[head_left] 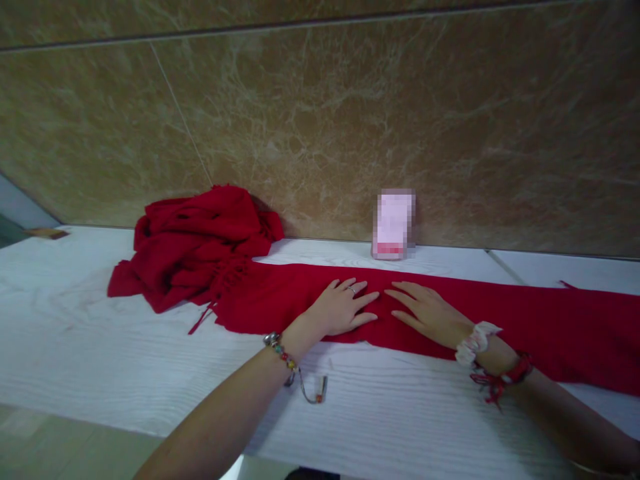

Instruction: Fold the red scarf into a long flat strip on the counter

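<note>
A long red scarf lies flat across the white table, stretching from the middle to the right edge of view. My left hand rests flat on it, fingers spread, a ring on one finger and a beaded bracelet at the wrist. My right hand lies flat beside it on the same scarf, fingertips almost meeting those of the left; a white scrunchie and a red cord sit on that wrist. A heap of crumpled red scarves sits at the back left, touching the flat scarf's fringed end.
A brown marble-patterned wall rises directly behind the table. A small pink-and-white blurred object stands against it. A small brown item lies at the far left. The table's front edge runs along the bottom left.
</note>
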{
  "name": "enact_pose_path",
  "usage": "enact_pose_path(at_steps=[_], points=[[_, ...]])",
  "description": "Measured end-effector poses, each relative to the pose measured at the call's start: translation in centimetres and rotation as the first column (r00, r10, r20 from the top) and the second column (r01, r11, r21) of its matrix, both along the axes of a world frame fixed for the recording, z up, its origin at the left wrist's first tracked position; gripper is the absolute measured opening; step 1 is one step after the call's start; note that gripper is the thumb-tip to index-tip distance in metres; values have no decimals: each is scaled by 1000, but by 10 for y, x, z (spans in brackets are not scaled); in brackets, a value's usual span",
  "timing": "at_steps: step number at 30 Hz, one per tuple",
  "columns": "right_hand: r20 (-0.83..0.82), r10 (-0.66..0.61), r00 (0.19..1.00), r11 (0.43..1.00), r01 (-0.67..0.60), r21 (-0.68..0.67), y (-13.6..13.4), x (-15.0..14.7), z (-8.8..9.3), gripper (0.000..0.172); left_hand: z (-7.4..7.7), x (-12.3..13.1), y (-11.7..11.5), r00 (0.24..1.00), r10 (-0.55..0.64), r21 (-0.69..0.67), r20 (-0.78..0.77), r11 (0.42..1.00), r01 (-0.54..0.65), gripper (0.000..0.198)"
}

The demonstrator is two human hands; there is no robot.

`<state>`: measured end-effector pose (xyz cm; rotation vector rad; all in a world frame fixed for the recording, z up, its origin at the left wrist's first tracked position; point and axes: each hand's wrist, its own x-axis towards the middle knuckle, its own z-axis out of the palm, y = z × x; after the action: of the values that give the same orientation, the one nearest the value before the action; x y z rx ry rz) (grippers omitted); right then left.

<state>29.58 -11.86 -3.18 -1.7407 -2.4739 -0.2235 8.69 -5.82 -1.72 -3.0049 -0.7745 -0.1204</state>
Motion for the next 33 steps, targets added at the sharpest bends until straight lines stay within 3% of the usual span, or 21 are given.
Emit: enact_pose_path(at_steps=[10, 17, 20, 24, 29, 33], points=[[-53, 70, 996, 997, -67, 45, -5, 8, -3, 42, -7, -1, 1, 995, 68, -78, 67, 995, -63, 45], [-131, 163, 978, 966, -186, -179, -12, -12, 6, 49, -4, -9, 6, 998, 58, -129, 35, 990, -53, 53], [-140, 134, 981, 963, -162, -214, -8, -21, 15, 44, -3, -22, 16, 988, 153, -128, 9, 980, -150, 53], [-156, 113, 981, 980, -136, -142, 3, -51, 24, 42, -5, -45, 35, 961, 277, -95, -11, 956, -277, 51], [-148, 113, 982, 975, -139, -174, 5, -91, 16, 48, -3, -82, 50, 920, 392, -41, 2, 919, -392, 44], [-192, 138, 972, 956, -182, -231, 2, -89, 12, 47, 2, -101, 52, 885, 465, -51, -3, 884, -465, 45]])
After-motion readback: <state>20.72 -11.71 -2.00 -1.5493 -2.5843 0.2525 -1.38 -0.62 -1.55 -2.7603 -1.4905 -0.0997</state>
